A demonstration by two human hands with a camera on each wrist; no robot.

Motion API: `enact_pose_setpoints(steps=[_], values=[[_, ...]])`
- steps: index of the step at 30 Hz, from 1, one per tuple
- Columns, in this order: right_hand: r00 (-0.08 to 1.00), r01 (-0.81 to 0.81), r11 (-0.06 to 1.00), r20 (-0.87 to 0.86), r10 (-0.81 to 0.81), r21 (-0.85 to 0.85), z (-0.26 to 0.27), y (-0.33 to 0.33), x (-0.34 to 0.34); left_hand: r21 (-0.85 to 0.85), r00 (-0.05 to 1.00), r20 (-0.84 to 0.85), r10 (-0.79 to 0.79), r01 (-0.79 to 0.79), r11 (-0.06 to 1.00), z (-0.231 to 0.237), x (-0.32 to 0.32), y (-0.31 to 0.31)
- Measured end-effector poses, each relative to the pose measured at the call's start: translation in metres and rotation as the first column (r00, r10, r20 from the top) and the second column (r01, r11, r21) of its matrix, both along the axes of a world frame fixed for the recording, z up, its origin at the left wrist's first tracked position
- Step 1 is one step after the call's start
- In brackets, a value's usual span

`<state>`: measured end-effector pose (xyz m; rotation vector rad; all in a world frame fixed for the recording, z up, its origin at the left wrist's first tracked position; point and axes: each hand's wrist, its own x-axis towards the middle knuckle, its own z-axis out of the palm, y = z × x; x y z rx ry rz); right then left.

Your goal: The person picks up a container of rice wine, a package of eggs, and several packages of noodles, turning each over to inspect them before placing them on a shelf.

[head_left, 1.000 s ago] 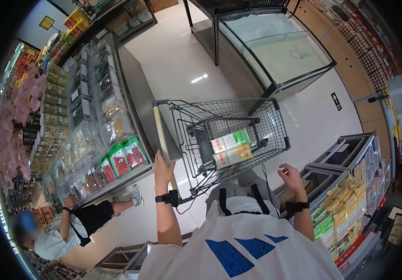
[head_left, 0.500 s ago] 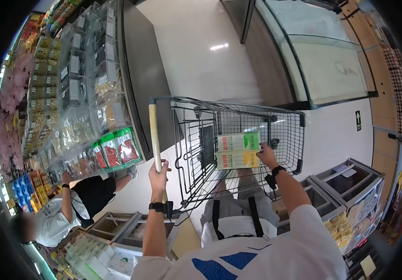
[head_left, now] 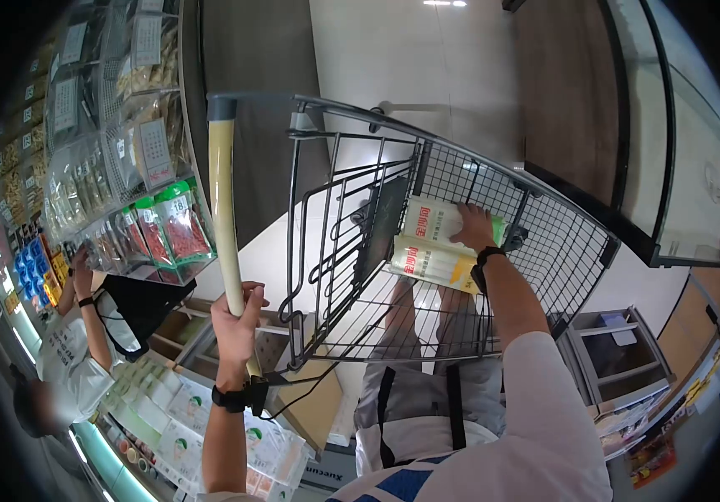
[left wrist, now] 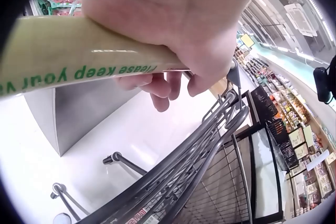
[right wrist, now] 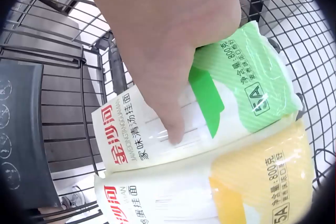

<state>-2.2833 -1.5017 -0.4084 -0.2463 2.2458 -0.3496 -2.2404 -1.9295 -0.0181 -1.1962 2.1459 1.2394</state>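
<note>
My left hand [head_left: 236,322] grips the cream handle [head_left: 223,192] of a wire shopping cart [head_left: 452,171]. In the left wrist view its fingers curl under the handle [left wrist: 73,50], which bears green lettering. Inside the cart lie two white packs of dried noodles side by side. One pack has a green end [right wrist: 257,92], the other a yellow end [right wrist: 283,174]. My right hand [head_left: 477,227] rests across the green-ended pack with its fingers spread. In the right wrist view the hand [right wrist: 168,40] lays one straight digit on the wrapper; its other fingertips are hidden.
To the left stands a display of bagged dried goods [head_left: 159,151], where another person [head_left: 76,343] reaches in. A glass-sided bin [head_left: 694,151] stands close to the cart's far right side. White boxes [head_left: 188,435] are stacked at the lower left, and a grey shelf unit [head_left: 619,351] is at right.
My right hand has reached from outside the cart down to the noodle packs and across the green-ended one. The left hand has kept hold of the handle. The head view has moved closer to the cart.
</note>
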Motion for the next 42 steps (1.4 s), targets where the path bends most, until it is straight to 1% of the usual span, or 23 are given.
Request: enact_pose_setpoints(steps=[7, 9, 10, 12, 13, 14, 16, 18, 20, 21, 24, 25, 26, 28, 29, 31, 33, 35, 37, 38, 39, 41, 42], values=[[0.997, -0.03, 0.999, 0.065, 0.028, 0.022, 0.017, -0.009, -0.01, 0.018, 1.0, 0.008, 0.028, -0.028, 0.999, 0.002, -0.001, -0.003], [0.988, -0.15, 0.986, 0.059, 0.146, 0.078, 0.018, -0.009, -0.012, 0.006, 1.0, -0.006, 0.022, -0.022, 1.0, 0.001, 0.0, -0.001], [0.991, -0.128, 0.988, 0.047, 0.124, 0.091, 0.02, -0.008, -0.011, -0.019, 0.999, 0.052, -0.002, 0.003, 1.0, 0.002, -0.001, -0.002], [0.957, -0.267, 0.959, 0.139, 0.253, 0.097, 0.019, -0.002, -0.012, -0.046, 0.998, -0.024, -0.058, 0.056, 0.997, -0.006, 0.007, -0.005], [0.977, -0.212, 0.975, 0.038, 0.21, 0.061, 0.025, 0.001, -0.007, -0.046, 0.999, -0.037, -0.039, 0.037, 0.998, -0.005, 0.006, -0.002], [0.978, -0.209, 0.976, 0.023, 0.208, 0.061, 0.024, 0.001, -0.004, -0.049, 0.998, -0.052, -0.041, 0.039, 0.998, -0.005, 0.006, -0.002], [0.966, -0.056, 0.998, 0.253, 0.049, 0.019, 0.029, -0.006, -0.006, -0.021, 0.998, -0.031, -0.049, 0.049, 0.999, -0.004, 0.007, -0.003], [0.977, -0.102, 0.995, 0.188, 0.099, 0.005, 0.039, -0.006, 0.006, -0.021, 0.998, -0.06, -0.037, 0.036, 0.999, -0.002, 0.009, 0.0], [0.998, -0.069, 0.997, -0.003, 0.069, -0.032, 0.039, -0.002, 0.021, -0.021, 0.999, -0.01, -0.04, 0.039, 0.999, -0.001, 0.01, -0.003], [0.998, -0.048, 0.999, -0.033, 0.048, 0.009, 0.051, -0.004, 0.022, -0.027, 0.999, 0.011, -0.047, 0.047, 0.998, 0.0, 0.01, -0.003], [0.998, -0.013, 0.997, -0.053, 0.017, 0.077, 0.095, -0.009, 0.031, -0.045, 0.979, -0.184, -0.092, 0.085, 0.995, -0.012, 0.028, -0.004], [0.994, 0.071, 0.996, -0.085, -0.067, 0.051, 0.115, -0.008, 0.035, -0.067, 0.972, -0.203, -0.118, 0.106, 0.992, -0.016, 0.032, -0.005], [0.986, 0.147, 0.988, -0.088, -0.142, 0.053, 0.128, -0.005, 0.043, -0.114, 0.975, -0.152, -0.164, 0.148, 0.982, -0.007, 0.027, -0.005], [0.95, 0.304, 0.953, -0.067, -0.303, 0.003, 0.188, -0.009, 0.049, -0.092, 0.97, -0.191, -0.148, 0.133, 0.987, -0.005, 0.03, -0.006], [0.917, 0.39, 0.918, -0.061, -0.394, -0.067, 0.215, -0.009, 0.057, -0.109, 0.962, -0.217, -0.167, 0.146, 0.983, -0.002, 0.029, -0.007], [0.855, 0.498, 0.864, -0.119, -0.504, -0.077, 0.258, -0.014, 0.08, -0.132, 0.966, -0.174, -0.191, 0.17, 0.977, 0.009, 0.032, -0.009], [0.823, 0.525, 0.84, -0.17, -0.542, -0.139, 0.31, -0.02, 0.102, -0.165, 0.956, -0.198, -0.217, 0.186, 0.969, 0.007, 0.033, -0.011], [0.784, 0.571, 0.786, -0.125, -0.608, -0.238, 0.37, -0.028, 0.124, -0.196, 0.948, -0.207, -0.242, 0.202, 0.959, -0.002, 0.038, -0.014], [0.771, 0.541, 0.776, -0.177, -0.612, -0.326, 0.42, -0.033, 0.152, -0.221, 0.929, -0.241, -0.28, 0.228, 0.948, -0.015, 0.039, -0.019], [0.744, 0.572, 0.739, -0.154, -0.65, -0.357, 0.452, -0.04, 0.165, -0.255, 0.926, -0.241, -0.292, 0.231, 0.939, -0.005, 0.039, -0.018], [0.739, 0.557, 0.742, -0.186, -0.648, -0.373, 0.479, -0.045, 0.178, -0.278, 0.911, -0.286, -0.296, 0.217, 0.936, -0.004, 0.039, -0.018], [0.701, 0.572, 0.702, -0.192, -0.687, -0.425, 0.523, -0.053, 0.207, -0.224, 0.884, -0.404, -0.237, 0.155, 0.962, 0.002, 0.044, -0.016], [0.658, 0.591, 0.662, -0.198, -0.726, -0.461, 0.543, -0.06, 0.222, -0.186, 0.893, -0.398, -0.211, 0.147, 0.972, -0.016, 0.043, -0.018]])
